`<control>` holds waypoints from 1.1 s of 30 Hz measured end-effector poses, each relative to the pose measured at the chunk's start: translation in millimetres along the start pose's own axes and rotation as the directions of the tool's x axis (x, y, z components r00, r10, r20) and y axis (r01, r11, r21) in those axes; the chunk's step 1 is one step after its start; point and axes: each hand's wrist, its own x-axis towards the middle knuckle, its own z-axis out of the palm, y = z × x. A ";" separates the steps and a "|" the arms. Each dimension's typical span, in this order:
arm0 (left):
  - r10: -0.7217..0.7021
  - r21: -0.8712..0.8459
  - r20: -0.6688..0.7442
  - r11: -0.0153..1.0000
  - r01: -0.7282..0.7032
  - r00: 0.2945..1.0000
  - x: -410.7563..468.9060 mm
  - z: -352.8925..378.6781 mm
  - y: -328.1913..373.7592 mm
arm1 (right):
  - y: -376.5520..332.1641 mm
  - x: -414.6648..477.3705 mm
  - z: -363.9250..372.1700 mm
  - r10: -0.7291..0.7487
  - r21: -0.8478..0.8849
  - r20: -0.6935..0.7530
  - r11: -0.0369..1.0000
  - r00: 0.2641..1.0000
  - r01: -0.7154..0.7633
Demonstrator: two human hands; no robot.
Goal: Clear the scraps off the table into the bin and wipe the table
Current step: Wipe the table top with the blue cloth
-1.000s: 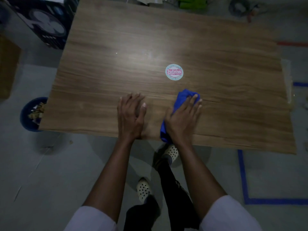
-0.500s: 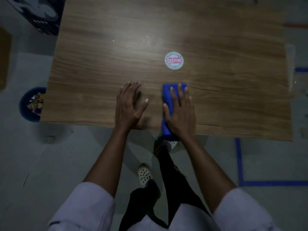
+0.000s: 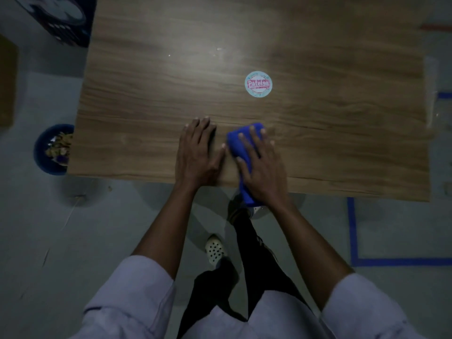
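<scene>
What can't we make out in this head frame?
All head view.
- Table: far edge cut off by the frame top.
- Bin: half hidden behind the table; contents too dim to identify.
- Cloth: mostly covered by the right hand.
- Pale specks: too small; crumbs or glare.

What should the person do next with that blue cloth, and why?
Probably slide the cloth forward, past the sticker. The right hand presses it flat near the front edge of the table, the left hand rests flat beside it, and pale specks lie farther up.
</scene>
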 end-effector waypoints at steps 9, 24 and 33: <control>-0.021 0.020 -0.060 1.000 0.022 0.998 4.8 6.0 -4.0 | -11.7 133.5 7.1 0.206 -0.048 -0.120 0.976 0.971 -0.213; -0.202 -0.099 -0.106 0.976 0.192 0.974 92.2 21.7 -13.1 | 48.0 122.1 -10.2 0.206 -0.011 -0.034 0.978 0.978 -0.206; -0.344 -0.386 -0.099 0.878 0.282 0.934 101.8 13.7 -26.0 | -67.0 156.7 26.8 -0.117 -0.013 -0.019 0.993 0.993 0.117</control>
